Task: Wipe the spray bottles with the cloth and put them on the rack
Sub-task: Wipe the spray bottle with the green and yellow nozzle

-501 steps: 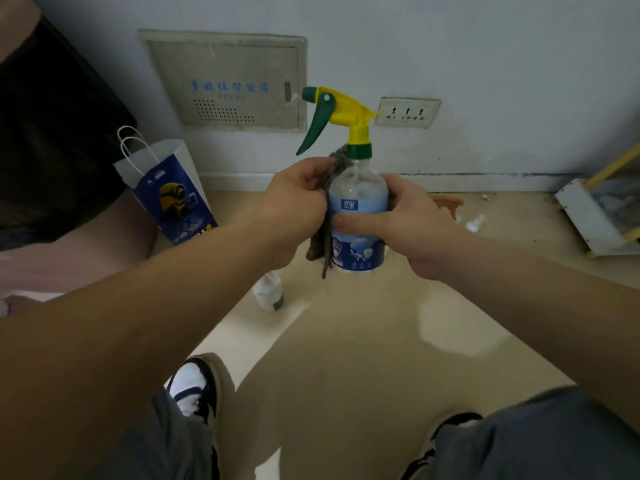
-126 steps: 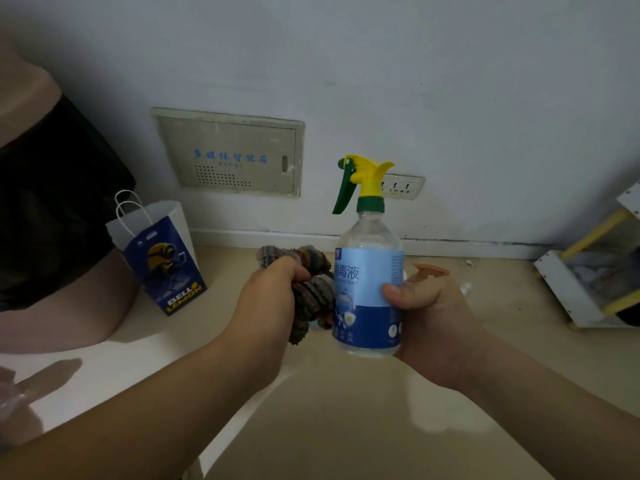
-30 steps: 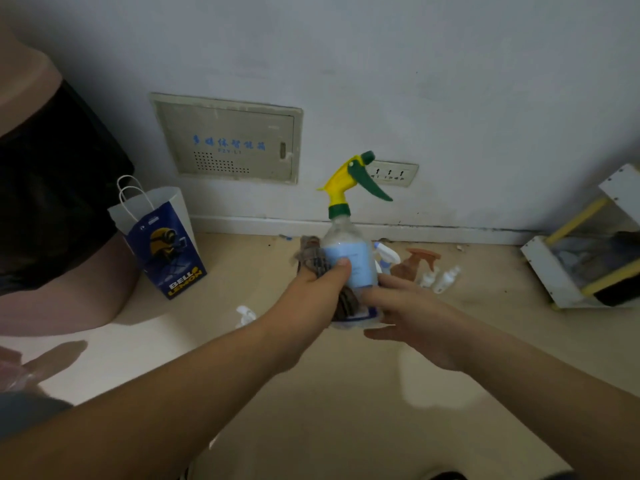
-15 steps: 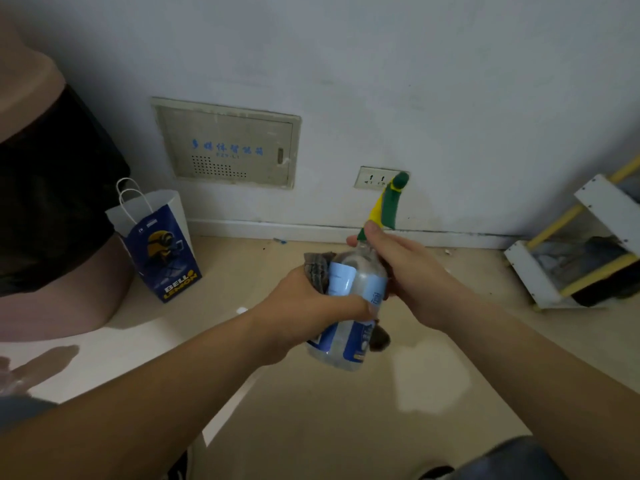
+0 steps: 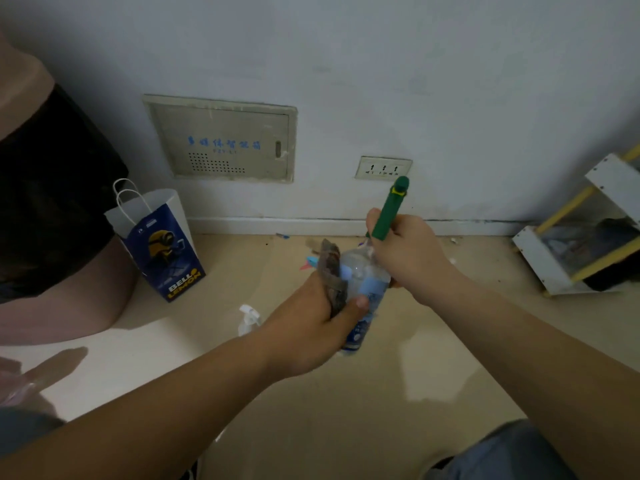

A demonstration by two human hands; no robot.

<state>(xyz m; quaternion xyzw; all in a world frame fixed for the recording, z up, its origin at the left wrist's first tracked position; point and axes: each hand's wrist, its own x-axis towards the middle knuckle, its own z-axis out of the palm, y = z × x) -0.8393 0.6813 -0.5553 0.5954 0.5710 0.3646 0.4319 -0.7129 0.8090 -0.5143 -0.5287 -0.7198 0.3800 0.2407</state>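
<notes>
At the far left a paper bag (image 5: 162, 251) stands on the floor (image 5: 346, 427) by the wall. Beside it, nearer to us, a small white bottle (image 5: 248, 320) lies on the floor, and nobody is touching it. Then comes the left hand (image 5: 311, 327). Its fingers are curled round the cloth (image 5: 330, 268) and press it onto the side of the big spray bottle (image 5: 367, 289). That bottle is up in the air over the floor, tipped to one side, between the two hands. The right hand (image 5: 408, 258) is just past it, with its fingers wrapped round the neck under the green trigger (image 5: 388, 216), which sticks up toward the wall. At the far right the rack (image 5: 536, 261) stands against the wall, well apart from the hands. Something dark lies on its low shelf, but we cannot tell what it is, and we see no spray bottle there. So we think the job is only partly done. The big bottle is in the middle of its wipe and has yet to go on the rack, and the small white bottle waits for its turn too.
</notes>
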